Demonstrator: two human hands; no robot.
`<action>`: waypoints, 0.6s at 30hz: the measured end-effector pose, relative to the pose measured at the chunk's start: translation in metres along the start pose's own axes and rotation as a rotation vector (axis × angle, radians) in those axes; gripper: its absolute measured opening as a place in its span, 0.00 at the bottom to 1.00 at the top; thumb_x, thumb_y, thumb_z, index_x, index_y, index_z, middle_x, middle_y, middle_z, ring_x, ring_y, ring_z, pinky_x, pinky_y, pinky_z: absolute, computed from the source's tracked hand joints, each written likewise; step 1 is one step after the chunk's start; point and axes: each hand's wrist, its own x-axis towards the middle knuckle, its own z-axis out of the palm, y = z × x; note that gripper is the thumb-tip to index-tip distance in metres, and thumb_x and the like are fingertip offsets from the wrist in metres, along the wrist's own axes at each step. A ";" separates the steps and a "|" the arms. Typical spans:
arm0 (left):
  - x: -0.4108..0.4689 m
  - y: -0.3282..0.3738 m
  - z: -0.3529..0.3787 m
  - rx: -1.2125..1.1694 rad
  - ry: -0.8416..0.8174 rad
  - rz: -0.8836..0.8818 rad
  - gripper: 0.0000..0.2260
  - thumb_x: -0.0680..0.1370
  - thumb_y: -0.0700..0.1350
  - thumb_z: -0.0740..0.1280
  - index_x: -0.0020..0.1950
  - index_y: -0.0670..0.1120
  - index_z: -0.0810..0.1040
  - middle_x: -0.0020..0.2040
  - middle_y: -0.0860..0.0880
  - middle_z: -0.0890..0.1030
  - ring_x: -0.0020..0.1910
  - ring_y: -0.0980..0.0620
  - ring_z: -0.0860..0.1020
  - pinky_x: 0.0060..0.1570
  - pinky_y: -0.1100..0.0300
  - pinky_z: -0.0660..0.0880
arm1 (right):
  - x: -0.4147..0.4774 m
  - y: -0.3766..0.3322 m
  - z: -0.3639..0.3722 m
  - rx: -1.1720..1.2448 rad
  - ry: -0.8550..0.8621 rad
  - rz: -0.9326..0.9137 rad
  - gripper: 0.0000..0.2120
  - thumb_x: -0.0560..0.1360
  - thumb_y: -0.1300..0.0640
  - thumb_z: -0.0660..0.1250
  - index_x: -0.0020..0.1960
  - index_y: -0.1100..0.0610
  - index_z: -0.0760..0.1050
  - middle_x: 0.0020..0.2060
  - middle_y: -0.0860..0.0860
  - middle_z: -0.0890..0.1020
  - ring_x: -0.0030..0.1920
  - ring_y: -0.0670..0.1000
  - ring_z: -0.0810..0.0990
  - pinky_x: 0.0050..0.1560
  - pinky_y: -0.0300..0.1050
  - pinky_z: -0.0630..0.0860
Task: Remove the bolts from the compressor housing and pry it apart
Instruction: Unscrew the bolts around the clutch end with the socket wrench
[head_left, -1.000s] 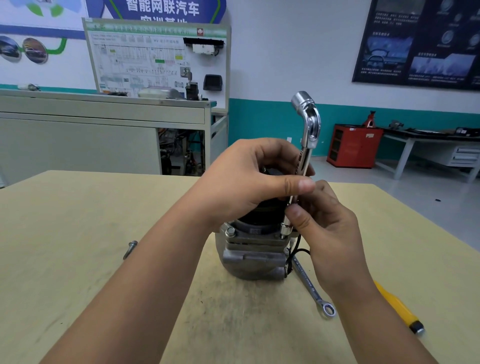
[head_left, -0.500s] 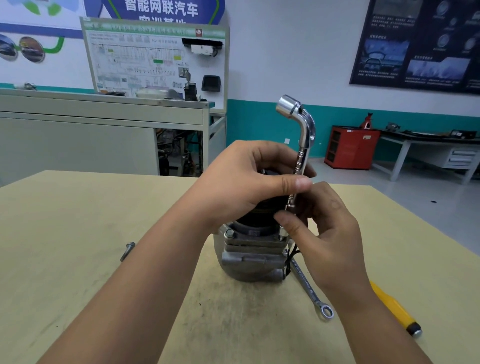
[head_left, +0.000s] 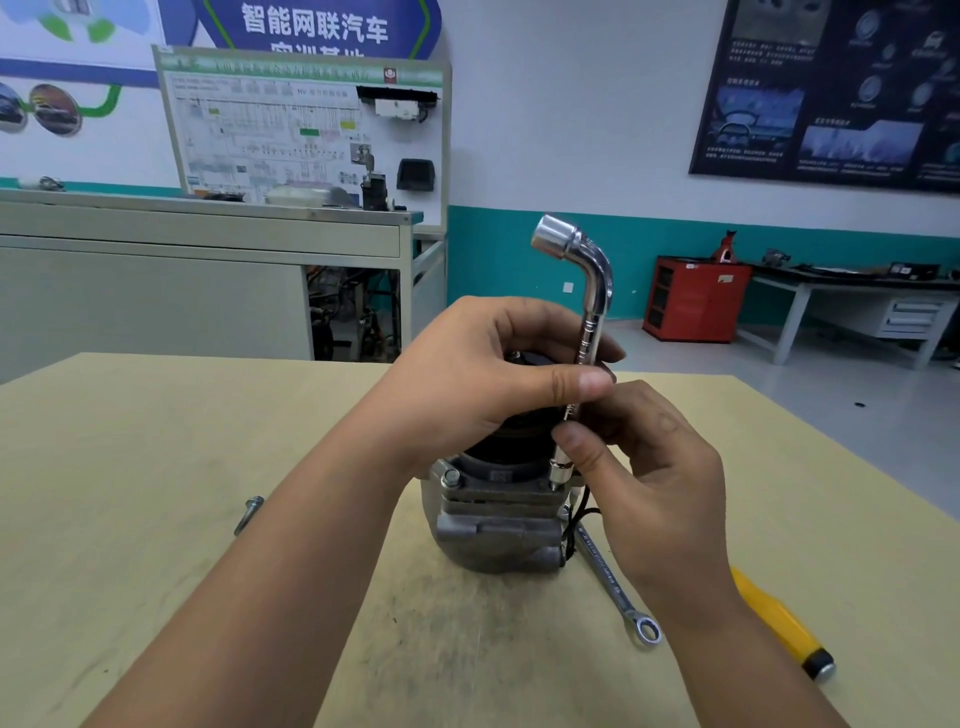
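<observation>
A grey metal compressor housing stands upright in the middle of the wooden table. My left hand wraps over its dark top, thumb pressed against the shaft of a chrome L-shaped socket wrench. The wrench stands nearly vertical, its lower socket seated on a bolt at the housing's right flange. My right hand pinches the wrench's lower shaft. Another bolt head shows on the left flange. One loose bolt lies on the table to the left.
A combination spanner lies on the table right of the housing, partly under my right wrist. A yellow-handled screwdriver lies further right. Beyond the table stand a grey cabinet, a red tool cabinet and a workbench.
The wrench's bent upper end has swung round to the left, from pointing nearly straight at me to pointing left. My right fingers have shifted on the shaft. The left hand stays put.
</observation>
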 end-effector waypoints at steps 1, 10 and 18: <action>0.000 0.000 0.000 -0.007 -0.001 0.000 0.07 0.68 0.46 0.73 0.43 0.56 0.85 0.42 0.51 0.85 0.45 0.53 0.84 0.50 0.61 0.79 | 0.000 0.000 0.000 -0.002 0.010 -0.003 0.08 0.71 0.52 0.66 0.49 0.42 0.75 0.41 0.43 0.79 0.42 0.44 0.78 0.44 0.34 0.75; -0.001 -0.002 -0.001 -0.044 0.031 -0.013 0.07 0.67 0.45 0.73 0.44 0.51 0.84 0.42 0.49 0.85 0.46 0.51 0.84 0.55 0.55 0.79 | 0.000 -0.001 0.000 0.071 0.052 -0.010 0.06 0.73 0.55 0.65 0.46 0.45 0.77 0.40 0.39 0.78 0.42 0.43 0.77 0.44 0.34 0.73; -0.001 0.000 0.000 -0.071 0.019 0.016 0.06 0.69 0.43 0.72 0.43 0.52 0.85 0.43 0.51 0.86 0.46 0.54 0.83 0.51 0.63 0.78 | 0.000 0.000 -0.001 0.126 0.099 0.032 0.05 0.74 0.54 0.64 0.47 0.45 0.77 0.40 0.45 0.79 0.41 0.44 0.77 0.44 0.35 0.74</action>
